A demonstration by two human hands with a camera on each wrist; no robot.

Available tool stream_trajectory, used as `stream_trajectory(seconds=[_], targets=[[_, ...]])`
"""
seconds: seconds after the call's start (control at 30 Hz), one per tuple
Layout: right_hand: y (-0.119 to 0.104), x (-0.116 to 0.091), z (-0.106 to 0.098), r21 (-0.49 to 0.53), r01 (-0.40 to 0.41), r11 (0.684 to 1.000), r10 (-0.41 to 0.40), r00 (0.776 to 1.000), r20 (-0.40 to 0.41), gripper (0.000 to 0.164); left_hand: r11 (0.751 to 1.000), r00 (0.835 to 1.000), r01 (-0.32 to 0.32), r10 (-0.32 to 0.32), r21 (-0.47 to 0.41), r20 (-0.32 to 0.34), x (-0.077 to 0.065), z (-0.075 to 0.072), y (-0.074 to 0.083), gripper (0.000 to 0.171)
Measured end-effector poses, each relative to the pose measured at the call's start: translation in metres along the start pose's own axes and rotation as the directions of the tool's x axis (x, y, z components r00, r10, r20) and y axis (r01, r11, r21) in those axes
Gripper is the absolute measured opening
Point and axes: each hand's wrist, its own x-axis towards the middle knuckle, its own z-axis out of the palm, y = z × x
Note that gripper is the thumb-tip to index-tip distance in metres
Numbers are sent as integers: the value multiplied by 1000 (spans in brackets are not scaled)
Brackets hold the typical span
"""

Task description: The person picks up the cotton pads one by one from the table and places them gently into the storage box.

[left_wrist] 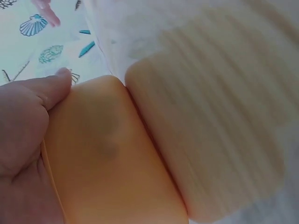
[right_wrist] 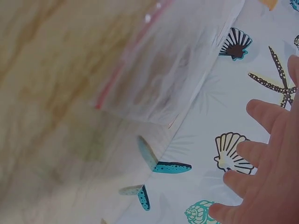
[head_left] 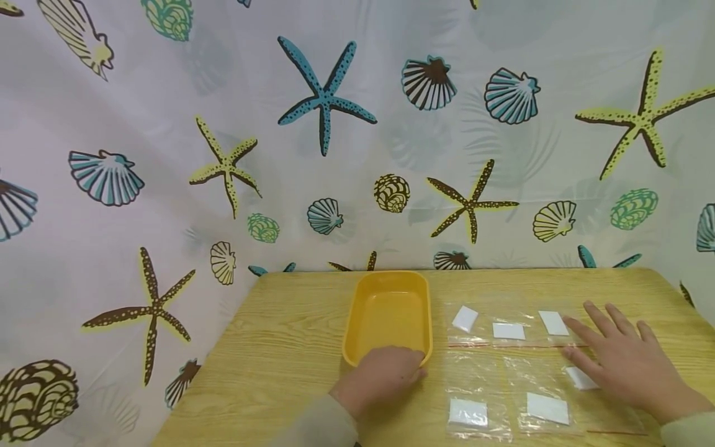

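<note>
A yellow plastic tray (head_left: 391, 310) stands on the wooden table with its inside bare. My left hand (head_left: 385, 377) grips the tray's near rim at its right corner; in the left wrist view the thumb (left_wrist: 58, 86) lies along the edge of the tray wall (left_wrist: 112, 154). Right of the tray lie several clear zip bags (head_left: 475, 369), each with a white rectangular piece (head_left: 468, 412) in or on it. Over the right-hand bags my right hand (head_left: 634, 363) is spread with straight fingers, partly covering one white piece (head_left: 581, 377). Whether it touches the bags I cannot tell.
The wooden table (head_left: 268, 354) ends at a curtain (head_left: 363, 155) printed with shells and starfish, which hangs along the back and both sides. In the right wrist view a bag with a red seal strip (right_wrist: 126, 60) lies close to the table's far edge.
</note>
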Motion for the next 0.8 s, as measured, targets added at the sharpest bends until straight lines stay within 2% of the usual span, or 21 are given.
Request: stream_trajectory(seconds=[0.1, 0.53, 0.67, 0.8], targets=[[0, 1, 0, 3, 0, 1000, 0, 1000, 1, 67, 1000, 1000, -4, 4, -17, 9, 0, -2, 7, 23], [2, 3, 0, 1, -8, 1000, 8, 1000, 28, 70, 999, 999, -46, 46, 7, 17, -9, -1, 33, 23], [2, 5, -1, 0, -10, 1000, 10, 999, 36, 71, 999, 999, -26, 25, 24, 25, -9, -1, 37, 24], [2, 5, -1, 2, -7, 1000, 7, 999, 41, 71, 1000, 999, 7, -6, -19, 36, -10, -2, 38, 24]])
